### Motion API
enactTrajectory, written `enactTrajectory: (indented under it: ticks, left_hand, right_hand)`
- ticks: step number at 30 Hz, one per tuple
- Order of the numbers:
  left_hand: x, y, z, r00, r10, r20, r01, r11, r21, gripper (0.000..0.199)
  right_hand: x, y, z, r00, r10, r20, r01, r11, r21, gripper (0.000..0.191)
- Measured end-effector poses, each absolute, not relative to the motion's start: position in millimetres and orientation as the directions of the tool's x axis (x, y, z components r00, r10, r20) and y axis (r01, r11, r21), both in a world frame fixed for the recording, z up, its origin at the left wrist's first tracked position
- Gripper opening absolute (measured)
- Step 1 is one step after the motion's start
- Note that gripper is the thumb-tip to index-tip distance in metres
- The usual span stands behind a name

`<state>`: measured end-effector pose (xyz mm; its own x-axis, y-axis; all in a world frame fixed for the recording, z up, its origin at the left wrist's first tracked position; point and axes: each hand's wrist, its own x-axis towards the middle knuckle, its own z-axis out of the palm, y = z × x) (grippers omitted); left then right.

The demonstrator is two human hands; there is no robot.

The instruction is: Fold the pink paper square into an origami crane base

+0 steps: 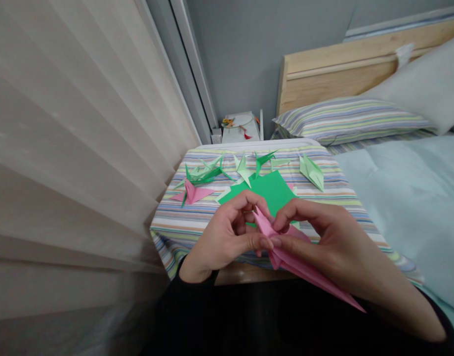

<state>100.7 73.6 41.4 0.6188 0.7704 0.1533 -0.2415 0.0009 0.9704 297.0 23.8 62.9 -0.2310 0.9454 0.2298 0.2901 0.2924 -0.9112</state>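
Observation:
My left hand (227, 237) and my right hand (323, 242) pinch a folded pink origami paper (297, 264) between them, fingertips meeting near its upper point. Its long point sticks out to the lower right, past my right wrist. Beyond my fingers lies a flat green paper sheet (267, 190), partly hidden by my hands. Folded paper cranes sit farther back on the striped cloth (175, 232): a pink one (191, 194), a dark green one (208, 174), and pale green ones (311, 171).
A pleated beige curtain (71, 148) fills the left side. A pale blue bedsheet (408, 207) lies to the right, with a striped pillow (345, 118) and a wooden headboard (341, 64) behind. A small white box (240, 127) stands by the grey wall.

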Motion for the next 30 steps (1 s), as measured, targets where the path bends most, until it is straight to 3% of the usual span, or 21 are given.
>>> enactTrajectory:
  ticks: [7,15,23,27,30]
  left_hand:
    - [97.9,75.6,37.3,0.608,0.766,0.211,-0.252,-0.066,0.965,0.028]
    - [99.5,78.6,36.6,0.543,0.781,0.308,-0.232,-0.213,0.949,0.023]
    - [102.8,72.9,41.9,0.434,0.802,0.411,-0.193,-0.362,0.912,0.012]
    - [102.4,67.5,40.7,0.361,0.808,0.466,-0.035,-0.488,0.872,0.011]
    - [101.6,66.5,41.7,0.358,0.723,0.591,0.121,-0.664,0.738,0.012]
  right_hand:
    - [297.5,25.8,65.5,-0.234,0.964,0.13,0.301,0.198,-0.933,0.013]
    - [299.7,25.8,63.3,-0.255,0.956,0.143,0.314,0.222,-0.923,0.016]
    - [294.0,25.4,60.6,-0.096,0.952,0.292,0.332,0.307,-0.892,0.005]
    - [293.8,21.2,59.5,-0.043,0.894,0.445,0.528,0.399,-0.75,0.006]
    - [295.4,19.3,58.2,-0.073,0.839,0.54,0.606,0.467,-0.644,0.008]
